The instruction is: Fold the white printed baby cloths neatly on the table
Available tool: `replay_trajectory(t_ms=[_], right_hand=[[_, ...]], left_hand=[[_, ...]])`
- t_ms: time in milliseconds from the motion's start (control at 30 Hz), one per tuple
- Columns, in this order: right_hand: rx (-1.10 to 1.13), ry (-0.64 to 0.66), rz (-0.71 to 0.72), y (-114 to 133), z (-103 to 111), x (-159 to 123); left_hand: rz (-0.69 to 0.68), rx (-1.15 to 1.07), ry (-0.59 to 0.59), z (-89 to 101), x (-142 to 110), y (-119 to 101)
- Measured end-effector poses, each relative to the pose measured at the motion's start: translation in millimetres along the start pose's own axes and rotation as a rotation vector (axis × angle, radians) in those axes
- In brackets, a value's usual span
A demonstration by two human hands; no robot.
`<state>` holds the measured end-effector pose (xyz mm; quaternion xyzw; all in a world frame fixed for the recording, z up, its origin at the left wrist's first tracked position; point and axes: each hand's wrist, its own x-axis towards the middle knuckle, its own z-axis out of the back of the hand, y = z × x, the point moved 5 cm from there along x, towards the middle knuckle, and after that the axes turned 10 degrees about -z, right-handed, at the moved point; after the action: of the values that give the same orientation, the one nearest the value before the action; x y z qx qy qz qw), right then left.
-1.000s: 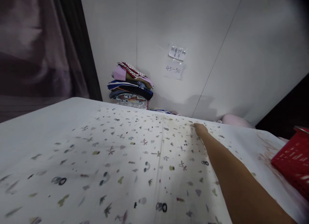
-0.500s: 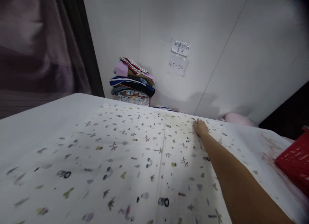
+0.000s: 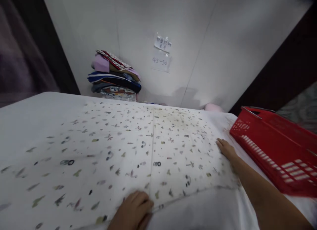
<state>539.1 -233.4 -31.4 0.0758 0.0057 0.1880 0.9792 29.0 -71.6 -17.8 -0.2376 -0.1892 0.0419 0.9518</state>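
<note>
A white cloth (image 3: pixel 119 147) printed with small plants and rainbows lies spread over the white-covered table, a crease running through it from front to back. At its near edge my left hand (image 3: pixel 133 208) is closed on the fabric, thumb low and fingers curled over the top. My right hand (image 3: pixel 226 149) rests near the cloth's right edge with fingers stretched out, touching the surface. The near right part of the cloth is blurred and hangs toward the front.
A red plastic basket (image 3: pixel 274 144) with a metal handle stands right of my right arm. Against the wall is a stack of folded fabrics (image 3: pixel 115 76). Handwritten paper signs (image 3: pixel 161 60) are taped above. Something pink (image 3: pixel 213 107) sits behind the table's far edge.
My right hand has come back from the cloth's far side to its right edge. My left hand has come into view at the near edge. The view has swung right, showing more basket.
</note>
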Motion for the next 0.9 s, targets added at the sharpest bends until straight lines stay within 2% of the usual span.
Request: replay_trajectory(t_ms=[100, 167, 233, 333, 467, 700, 900], right_hand=[[0.024, -0.046, -0.127, -77.5, 23.3, -49.3], [0.058, -0.071, -0.162, -109.0, 35.9, -78.9], [0.106, -0.089, -0.182, -125.2, 44.0, -103.3], [0.194, -0.068, -0.199, -128.2, 46.2, -129.5], [0.262, 0.027, -0.204, -114.5, 42.2, -147.5], [0.262, 0.181, -0.303, -103.0, 43.0, -148.1], [0.341, 0.314, -0.389, -95.0, 42.9, -146.9]], left_hand=[[-0.008, 0.045, 0.059, 7.9, 4.7, -6.1], [-0.031, 0.083, 0.081, 7.7, 6.2, -7.9], [-0.068, 0.121, 0.078, 5.6, 7.3, -8.5], [-0.107, 0.188, 0.090, 2.0, 8.6, -9.5], [-0.109, 0.293, 0.154, 1.5, 9.6, -15.4], [-0.065, 0.382, 0.236, 1.2, 12.9, -26.8], [-0.079, 0.380, 0.265, -6.0, 30.8, -41.6]])
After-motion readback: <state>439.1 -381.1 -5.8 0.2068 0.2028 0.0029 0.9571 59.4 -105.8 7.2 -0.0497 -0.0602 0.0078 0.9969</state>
